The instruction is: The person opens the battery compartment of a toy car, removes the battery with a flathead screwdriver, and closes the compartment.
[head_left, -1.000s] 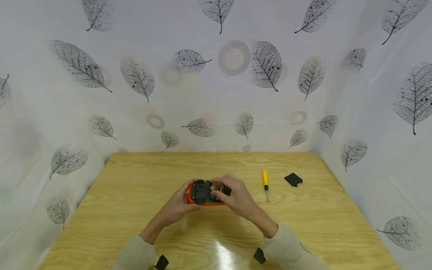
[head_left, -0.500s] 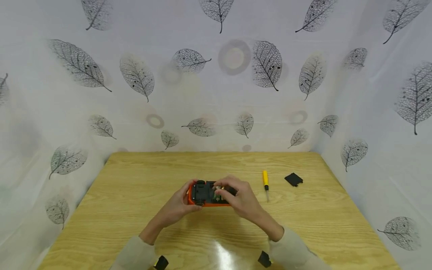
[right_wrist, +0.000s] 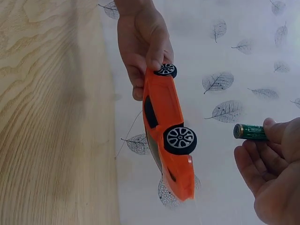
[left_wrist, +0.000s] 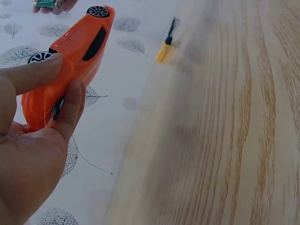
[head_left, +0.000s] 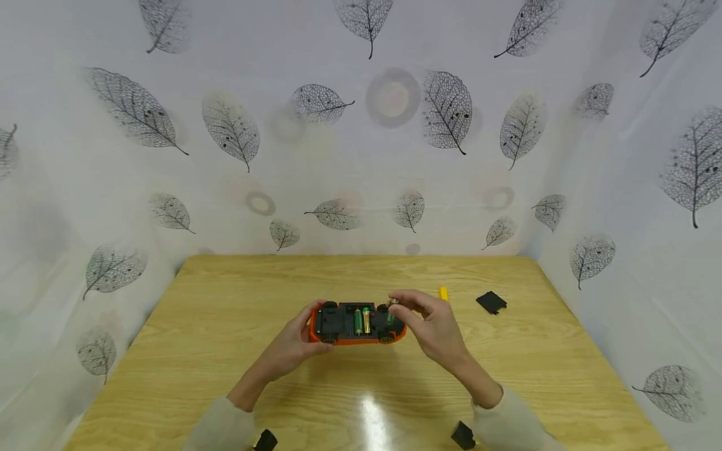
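My left hand [head_left: 290, 347] grips one end of an orange toy car [right_wrist: 161, 101], which is turned underside up above the table. Its battery compartment is uncovered in the head view, with a green battery [head_left: 358, 322] and a gold-and-green battery [head_left: 366, 320] lying inside. Over the car's other end, my right hand [head_left: 437, 329] pinches a green battery [right_wrist: 253, 132] between thumb and fingers. The right wrist view shows that battery apart from the car.
A black cover plate [head_left: 491, 302] lies at the right of the wooden table [head_left: 225, 288]. Left of it is a yellow screwdriver [head_left: 444, 293], mostly hidden behind my right hand in the head view. A leaf-patterned cloth [head_left: 350, 156] hangs behind and at the sides.
My right hand has moved right, off the battery compartment, carrying a battery and uncovering the two inside. It now blocks most of the screwdriver. My left hand keeps its grip on the car.
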Motion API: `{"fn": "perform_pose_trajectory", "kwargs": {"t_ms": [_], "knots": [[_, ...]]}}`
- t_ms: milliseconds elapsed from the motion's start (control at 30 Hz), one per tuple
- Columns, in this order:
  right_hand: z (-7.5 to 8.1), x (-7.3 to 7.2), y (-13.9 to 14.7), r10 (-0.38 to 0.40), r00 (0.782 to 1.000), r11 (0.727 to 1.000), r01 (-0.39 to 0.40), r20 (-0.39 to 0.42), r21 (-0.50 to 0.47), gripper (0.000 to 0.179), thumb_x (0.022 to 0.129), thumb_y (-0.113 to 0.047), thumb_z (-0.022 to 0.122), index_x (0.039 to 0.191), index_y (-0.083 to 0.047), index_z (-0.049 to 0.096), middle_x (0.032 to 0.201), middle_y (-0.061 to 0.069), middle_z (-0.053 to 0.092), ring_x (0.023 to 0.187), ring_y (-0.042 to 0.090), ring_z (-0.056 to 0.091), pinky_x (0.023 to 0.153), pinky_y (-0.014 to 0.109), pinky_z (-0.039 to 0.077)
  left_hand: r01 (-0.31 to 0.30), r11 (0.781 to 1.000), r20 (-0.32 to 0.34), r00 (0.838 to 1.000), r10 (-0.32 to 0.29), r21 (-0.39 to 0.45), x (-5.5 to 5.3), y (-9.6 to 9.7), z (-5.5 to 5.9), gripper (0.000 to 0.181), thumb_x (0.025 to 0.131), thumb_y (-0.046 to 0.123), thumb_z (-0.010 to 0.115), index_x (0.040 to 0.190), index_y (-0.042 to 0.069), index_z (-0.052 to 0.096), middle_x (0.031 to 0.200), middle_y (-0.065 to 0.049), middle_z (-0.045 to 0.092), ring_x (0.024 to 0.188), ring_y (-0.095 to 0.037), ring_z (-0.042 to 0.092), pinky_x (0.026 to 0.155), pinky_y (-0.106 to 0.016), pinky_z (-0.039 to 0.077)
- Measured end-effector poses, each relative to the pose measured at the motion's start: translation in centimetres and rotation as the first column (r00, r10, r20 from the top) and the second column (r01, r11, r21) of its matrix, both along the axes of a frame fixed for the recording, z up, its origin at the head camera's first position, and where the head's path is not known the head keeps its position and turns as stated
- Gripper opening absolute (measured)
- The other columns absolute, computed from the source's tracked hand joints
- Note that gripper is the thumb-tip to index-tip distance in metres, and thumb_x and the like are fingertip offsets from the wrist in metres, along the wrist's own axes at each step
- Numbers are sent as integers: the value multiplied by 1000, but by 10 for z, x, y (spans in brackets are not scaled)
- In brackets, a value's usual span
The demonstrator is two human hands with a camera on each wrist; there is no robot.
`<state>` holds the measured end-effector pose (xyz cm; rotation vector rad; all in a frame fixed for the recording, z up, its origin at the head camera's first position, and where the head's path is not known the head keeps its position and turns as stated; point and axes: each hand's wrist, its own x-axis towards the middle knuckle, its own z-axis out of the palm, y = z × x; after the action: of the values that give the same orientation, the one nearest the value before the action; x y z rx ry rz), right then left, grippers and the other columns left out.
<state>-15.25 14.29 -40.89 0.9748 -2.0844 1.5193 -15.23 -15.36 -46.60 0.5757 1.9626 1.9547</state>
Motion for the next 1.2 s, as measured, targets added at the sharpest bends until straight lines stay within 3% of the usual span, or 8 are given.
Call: {"fn": "perform_pose_trajectory", "kwargs": {"t_ms": [200, 500, 667, 900, 1200], "knots": [[0, 0, 14, -37, 999, 999, 37, -5, -32, 27, 90, 16, 68, 115, 7, 72, 99, 20, 74, 91, 12, 70, 79, 19, 57, -19, 1000, 10, 1000, 19, -5, 0, -3, 0, 87, 92, -9, 71, 161, -1, 19, 159, -33, 26, 133, -41, 52, 95, -33, 57], [-1, -3, 40, -192, 981, 981, 193, 21, -26, 29, 91, 14, 69, 116, 1, 74, 94, 17, 74, 76, 9, 66, 64, 17, 52, -27, 1000, 10, 1000, 27, 3, 0, -5, 1, 86, 92, -10, 70, 160, -1, 19, 159, -33, 25, 135, -42, 50, 96, -34, 56], [-4, -7, 53, -254, 966, 966, 256, 50, -34, 25, 91, 12, 70, 114, 1, 75, 93, 16, 75, 75, 9, 68, 61, 16, 51, -31, 1000, 7, 999, 31, 4, 0, -6, 1, 87, 91, -10, 70, 161, -1, 19, 159, -34, 25, 135, -43, 50, 96, -34, 56], [-14, -12, 71, -306, 942, 950, 311, 141, -17, 18, 93, 9, 70, 111, 5, 74, 93, 20, 74, 78, 11, 70, 70, 17, 57, -31, 999, 7, 999, 31, 13, 0, -8, 2, 87, 92, -10, 70, 161, 0, 18, 160, -33, 23, 137, -45, 46, 97, -33, 56], [-24, -12, 89, -388, 900, 922, 378, 199, 87, 17, 97, -1, 70, 113, 6, 74, 87, 15, 73, 74, 14, 67, 64, 17, 54, -31, 999, -2, 1000, 31, 11, 0, -8, 2, 86, 92, -8, 71, 161, 1, 20, 160, -33, 25, 137, -44, 48, 97, -33, 56]]}}
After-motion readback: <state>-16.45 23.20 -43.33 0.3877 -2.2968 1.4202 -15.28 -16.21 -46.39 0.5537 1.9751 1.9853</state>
